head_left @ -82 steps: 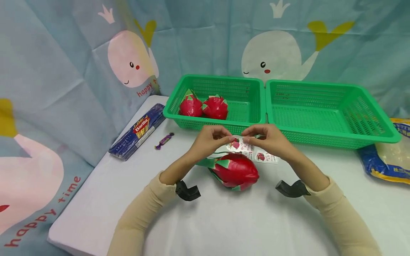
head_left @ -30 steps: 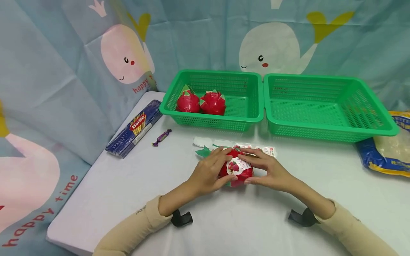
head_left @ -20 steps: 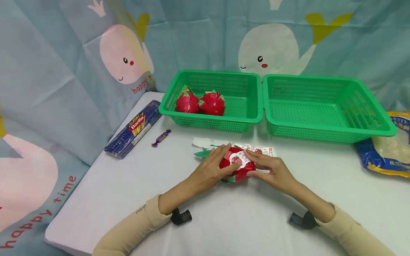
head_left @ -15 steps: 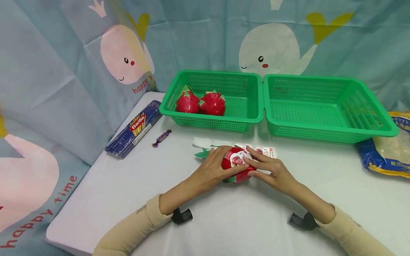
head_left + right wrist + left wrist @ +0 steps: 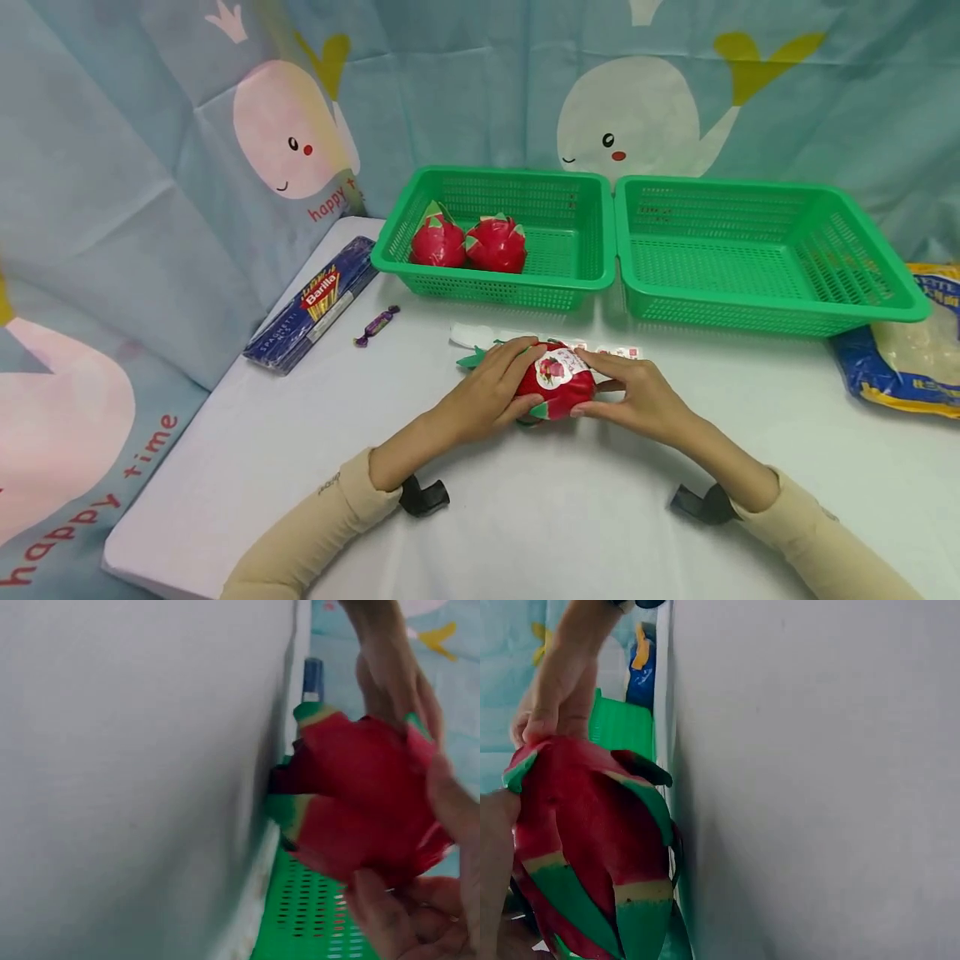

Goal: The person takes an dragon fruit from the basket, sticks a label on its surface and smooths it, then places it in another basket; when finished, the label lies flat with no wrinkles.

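Two bare hands are clamped on one red dragon fruit (image 5: 568, 398), apart from each other with the fruit between them. The left hand (image 5: 482, 393) lays its fingers over the left end, thumb on the near side; the right hand (image 5: 647, 402) pinches the right end between fingers above and thumb below. A white label (image 5: 555, 369) with a fruit picture faces up between them, and the right fingertips reach its far edge. Whether the fruit's underside touches the counter (image 5: 540, 517) is hard to tell, as the wrist views are blurred.

The step in hand looks like seating the label on the skin. The next move probably calls for a firm hold from one hand while the other presses the label edges down around the curve.

Just beyond the fruit lies a strip of labels (image 5: 471, 335), partly covered. Farther past the hands stand a left basket (image 5: 510, 288), holding two similar fruits (image 5: 437, 243), and a right basket (image 5: 750, 313). Well left of the left hand are a wrapped candy (image 5: 377, 326) and a blue spaghetti pack (image 5: 311, 307); far right of the right hand, a blue-and-yellow bag (image 5: 911, 358).
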`<move>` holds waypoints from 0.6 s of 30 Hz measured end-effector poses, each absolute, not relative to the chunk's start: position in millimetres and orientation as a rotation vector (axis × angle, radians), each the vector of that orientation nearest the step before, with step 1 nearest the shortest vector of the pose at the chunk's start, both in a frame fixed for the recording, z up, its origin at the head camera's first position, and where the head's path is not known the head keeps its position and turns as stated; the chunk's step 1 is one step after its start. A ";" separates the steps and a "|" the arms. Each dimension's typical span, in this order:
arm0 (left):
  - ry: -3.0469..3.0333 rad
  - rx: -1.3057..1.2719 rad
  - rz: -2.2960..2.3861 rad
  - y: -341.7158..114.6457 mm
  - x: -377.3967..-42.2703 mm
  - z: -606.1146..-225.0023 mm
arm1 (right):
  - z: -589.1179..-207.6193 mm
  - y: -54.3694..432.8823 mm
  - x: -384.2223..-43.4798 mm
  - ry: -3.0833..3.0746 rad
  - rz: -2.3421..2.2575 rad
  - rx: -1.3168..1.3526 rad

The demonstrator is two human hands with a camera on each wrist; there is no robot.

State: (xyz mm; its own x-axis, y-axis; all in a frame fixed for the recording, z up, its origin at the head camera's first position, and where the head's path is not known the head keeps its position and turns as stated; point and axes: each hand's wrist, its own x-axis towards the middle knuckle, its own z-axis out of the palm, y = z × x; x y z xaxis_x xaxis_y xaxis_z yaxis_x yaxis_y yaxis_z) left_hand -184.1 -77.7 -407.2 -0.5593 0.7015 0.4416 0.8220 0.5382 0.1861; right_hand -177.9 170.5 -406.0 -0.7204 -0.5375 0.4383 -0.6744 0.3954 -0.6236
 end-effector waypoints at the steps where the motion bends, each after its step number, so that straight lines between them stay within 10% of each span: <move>1: -2.477 -1.264 -0.544 -78.3 -184.4 -406.4 | -402.3 170.6 -177.4 -2.505 1.207 1.063; 9: -2.538 -1.232 -1.001 -97.3 -195.8 -394.2 | -359.5 139.4 -186.9 -3.040 0.953 0.910; 18: -2.195 -0.286 -2.325 -125.0 -256.3 -390.2 | -348.1 100.4 -212.7 -3.265 0.606 1.055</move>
